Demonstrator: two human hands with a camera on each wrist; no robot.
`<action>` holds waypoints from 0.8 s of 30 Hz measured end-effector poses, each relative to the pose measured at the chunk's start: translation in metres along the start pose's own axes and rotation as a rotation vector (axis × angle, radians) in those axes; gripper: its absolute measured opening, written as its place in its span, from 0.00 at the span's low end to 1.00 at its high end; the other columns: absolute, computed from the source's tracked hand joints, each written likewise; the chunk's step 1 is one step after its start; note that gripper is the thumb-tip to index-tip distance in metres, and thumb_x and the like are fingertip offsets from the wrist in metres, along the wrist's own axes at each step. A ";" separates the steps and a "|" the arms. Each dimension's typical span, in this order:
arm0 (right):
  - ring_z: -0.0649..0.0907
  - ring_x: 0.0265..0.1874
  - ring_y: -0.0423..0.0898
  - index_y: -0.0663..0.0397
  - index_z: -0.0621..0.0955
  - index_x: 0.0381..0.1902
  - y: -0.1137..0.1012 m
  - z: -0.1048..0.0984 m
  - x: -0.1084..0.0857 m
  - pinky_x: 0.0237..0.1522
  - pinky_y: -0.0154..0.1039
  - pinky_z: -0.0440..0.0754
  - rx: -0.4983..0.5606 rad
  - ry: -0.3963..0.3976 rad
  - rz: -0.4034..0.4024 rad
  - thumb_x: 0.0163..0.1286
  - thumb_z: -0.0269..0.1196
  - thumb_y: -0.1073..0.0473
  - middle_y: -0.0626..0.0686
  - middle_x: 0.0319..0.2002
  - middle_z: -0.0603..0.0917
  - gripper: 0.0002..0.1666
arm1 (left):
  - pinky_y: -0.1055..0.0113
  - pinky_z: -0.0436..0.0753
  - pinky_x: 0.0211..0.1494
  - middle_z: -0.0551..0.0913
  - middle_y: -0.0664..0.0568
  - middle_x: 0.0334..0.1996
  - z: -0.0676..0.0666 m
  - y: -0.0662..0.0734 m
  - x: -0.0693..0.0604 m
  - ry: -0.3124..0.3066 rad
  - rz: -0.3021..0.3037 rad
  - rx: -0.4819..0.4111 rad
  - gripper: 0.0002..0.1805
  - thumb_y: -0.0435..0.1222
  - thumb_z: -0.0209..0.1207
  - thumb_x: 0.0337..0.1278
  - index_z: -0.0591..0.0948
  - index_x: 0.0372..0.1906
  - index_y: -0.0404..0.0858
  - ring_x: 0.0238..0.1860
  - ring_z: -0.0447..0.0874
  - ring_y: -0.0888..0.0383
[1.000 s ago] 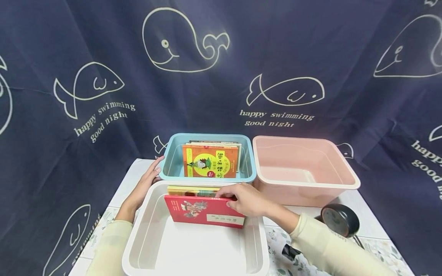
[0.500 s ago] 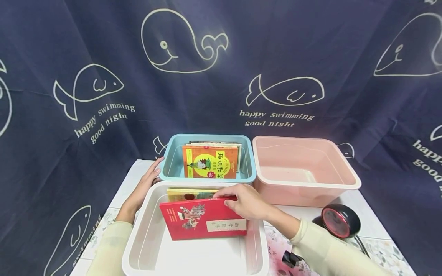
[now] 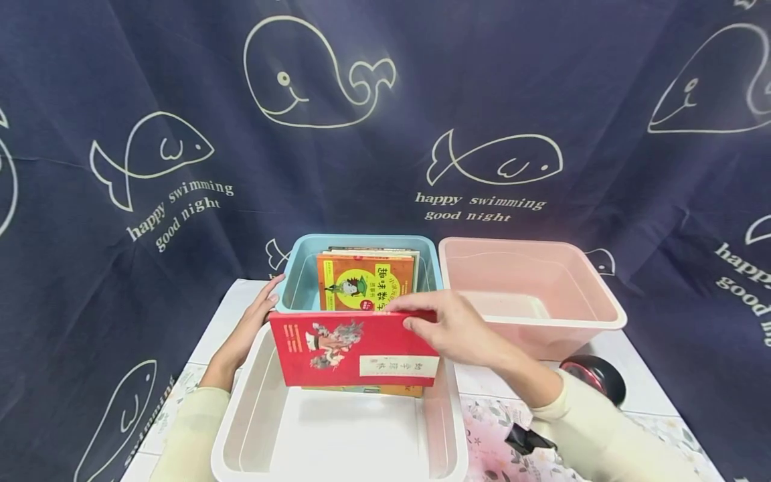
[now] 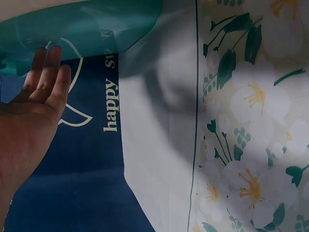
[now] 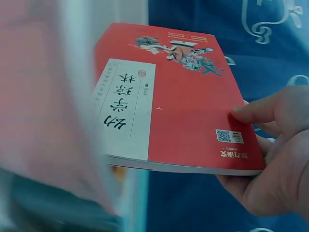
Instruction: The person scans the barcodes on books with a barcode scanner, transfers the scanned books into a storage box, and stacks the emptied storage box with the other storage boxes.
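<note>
A red book (image 3: 355, 351) hangs upright over the back of the white bin (image 3: 219, 435), pinched at its upper right edge by my right hand (image 3: 460, 328). In the right wrist view the thumb of my right hand (image 5: 280, 145) lies on the cover of the red book (image 5: 193, 101). Behind and below it shows a yellow-orange book (image 3: 391, 389) in the white bin. My left hand (image 3: 249, 328) rests with extended fingers against the left side of the blue bin (image 3: 292, 268); the left wrist view shows my left hand (image 4: 41, 101) at that bin's wall.
Several books, the front one orange (image 3: 367, 281), stand in the blue bin. To its right is a pink bin (image 3: 536, 321). A round black device (image 3: 596, 375) stands right of my right forearm. A dark blue curtain (image 3: 361, 181) with fish drawings hangs behind.
My right hand has raised the red book and moved it back towards the blue bin, so it now overlaps the white bin's rear rim. My left hand has stayed in place.
</note>
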State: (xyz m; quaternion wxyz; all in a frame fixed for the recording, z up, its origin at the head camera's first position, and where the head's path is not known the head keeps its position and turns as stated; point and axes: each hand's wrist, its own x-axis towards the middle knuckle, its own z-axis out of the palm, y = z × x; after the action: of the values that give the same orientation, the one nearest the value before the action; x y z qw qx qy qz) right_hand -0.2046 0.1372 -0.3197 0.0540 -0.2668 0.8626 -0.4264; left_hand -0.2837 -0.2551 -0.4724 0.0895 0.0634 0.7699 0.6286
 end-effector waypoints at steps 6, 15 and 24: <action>0.89 0.39 0.45 0.50 0.86 0.59 -0.020 -0.040 -0.014 0.42 0.39 0.89 0.078 0.060 -0.038 0.70 0.64 0.71 0.54 0.48 0.90 0.22 | 0.66 0.87 0.46 0.80 0.49 0.55 0.000 -0.001 0.001 0.003 0.013 -0.048 0.31 0.53 0.38 0.84 0.49 0.84 0.59 0.43 0.85 0.64; 0.89 0.32 0.38 0.42 0.87 0.56 -0.041 -0.087 -0.053 0.36 0.32 0.87 -0.157 0.228 -0.169 0.65 0.66 0.75 0.43 0.40 0.91 0.27 | 0.73 0.83 0.53 0.60 0.36 0.78 0.000 -0.002 0.002 -0.022 0.025 -0.019 0.32 0.55 0.36 0.84 0.47 0.84 0.58 0.53 0.82 0.69; 0.89 0.28 0.41 0.45 0.86 0.58 -0.022 -0.114 -0.107 0.29 0.32 0.87 -0.191 0.313 0.041 0.66 0.70 0.69 0.41 0.37 0.91 0.24 | 0.74 0.81 0.54 0.56 0.37 0.80 -0.001 -0.001 0.000 -0.023 0.031 -0.016 0.32 0.54 0.35 0.84 0.47 0.84 0.58 0.53 0.82 0.70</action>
State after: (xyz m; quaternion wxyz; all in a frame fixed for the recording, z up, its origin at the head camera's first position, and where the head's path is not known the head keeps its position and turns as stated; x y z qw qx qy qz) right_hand -0.1410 0.2611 -0.2459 -0.0977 -0.1837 0.9023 -0.3776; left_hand -0.2844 -0.2565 -0.4733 0.0892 0.0818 0.7628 0.6352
